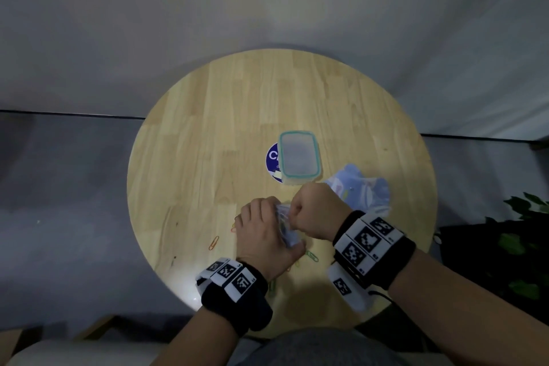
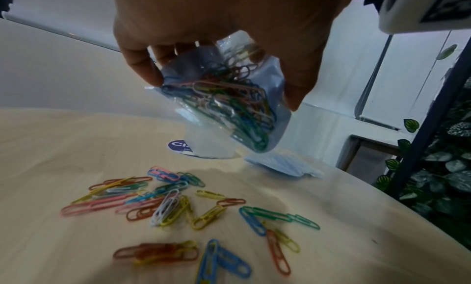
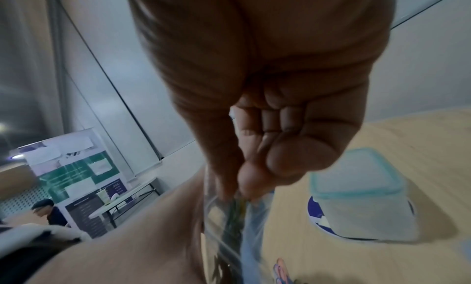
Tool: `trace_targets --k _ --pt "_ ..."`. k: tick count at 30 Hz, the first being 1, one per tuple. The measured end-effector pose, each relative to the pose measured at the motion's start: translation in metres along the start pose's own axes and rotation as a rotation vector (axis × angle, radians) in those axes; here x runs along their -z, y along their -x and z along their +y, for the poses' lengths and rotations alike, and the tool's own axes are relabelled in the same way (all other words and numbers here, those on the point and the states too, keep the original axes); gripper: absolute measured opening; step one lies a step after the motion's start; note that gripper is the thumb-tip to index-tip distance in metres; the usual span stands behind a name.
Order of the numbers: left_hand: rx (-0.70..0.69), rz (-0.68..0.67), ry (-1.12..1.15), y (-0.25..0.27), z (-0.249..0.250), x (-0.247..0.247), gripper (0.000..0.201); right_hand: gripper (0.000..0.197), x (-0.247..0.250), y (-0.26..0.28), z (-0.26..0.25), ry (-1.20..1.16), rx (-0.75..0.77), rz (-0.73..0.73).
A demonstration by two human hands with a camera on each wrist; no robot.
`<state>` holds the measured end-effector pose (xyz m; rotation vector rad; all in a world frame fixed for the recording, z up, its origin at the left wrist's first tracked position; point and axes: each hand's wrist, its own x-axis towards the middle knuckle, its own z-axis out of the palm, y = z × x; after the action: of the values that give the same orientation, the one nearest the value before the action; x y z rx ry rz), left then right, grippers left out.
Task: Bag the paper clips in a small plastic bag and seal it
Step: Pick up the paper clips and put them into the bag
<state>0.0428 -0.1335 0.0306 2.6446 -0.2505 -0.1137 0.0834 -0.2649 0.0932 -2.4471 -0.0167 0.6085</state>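
Above the near part of the round wooden table [image 1: 208, 134], my left hand [image 1: 261, 230] grips a small clear plastic bag [image 2: 229, 103] by its upper part. The bag hangs tilted and holds a bunch of coloured paper clips. My right hand [image 1: 315, 209] sits at the bag's mouth with curled fingers. Its thumb and forefinger [image 3: 254, 179] pinch a few greenish clips [image 3: 235, 209] that reach down into the bag [image 3: 219, 224]. Many loose paper clips [image 2: 175, 201] lie on the table under my hands; an orange clip [image 1: 213, 243] and a green clip [image 1: 312, 255] show beside them.
A lidless clear plastic box with a teal rim [image 1: 300, 157] stands on a blue round sticker [image 1: 271, 157] just beyond my hands. A pile of spare plastic bags [image 1: 362, 190] lies to its right. Leafy plants [image 1: 523, 235] stand off the table's right edge.
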Motion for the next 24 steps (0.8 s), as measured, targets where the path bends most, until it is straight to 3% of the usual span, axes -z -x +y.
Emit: trace_targets --k 3,6,8,10,12,14,17,21,24 --pt "0.048 0.002 0.027 0.007 -0.005 0.0 0.075 0.011 -0.006 -0.004 -0.006 -0.07 0.073 0.064" --pt "0.141 0.011 0.057 0.011 -0.018 0.003 0.084 0.012 -0.013 -0.011 -0.002 -0.224 0.068 0.316" --pt "0.202 0.008 0.051 0.017 -0.036 0.007 0.089 0.012 -0.025 -0.02 0.001 -0.198 0.07 0.361" --pt "0.249 0.008 0.028 0.024 -0.057 0.013 0.091 0.007 -0.043 -0.032 0.003 0.027 0.125 0.135" --pt "0.3 0.017 -0.001 0.031 -0.079 0.021 0.091 0.029 -0.07 -0.04 0.002 0.318 0.252 -0.153" --pt "0.344 0.032 -0.037 0.037 -0.1 0.029 0.086 0.044 -0.095 -0.044 -0.001 0.462 0.491 -0.333" --pt "0.401 0.073 -0.052 0.045 -0.124 0.039 0.078 0.053 -0.123 -0.047 -0.007 0.656 0.691 -0.466" --pt "0.434 0.053 -0.055 0.051 -0.128 0.045 0.083 0.064 -0.142 -0.051 -0.015 0.885 0.692 -0.523" --pt "0.418 0.032 -0.055 0.045 -0.122 0.041 0.086 0.069 -0.136 -0.054 -0.011 0.899 0.639 -0.535"
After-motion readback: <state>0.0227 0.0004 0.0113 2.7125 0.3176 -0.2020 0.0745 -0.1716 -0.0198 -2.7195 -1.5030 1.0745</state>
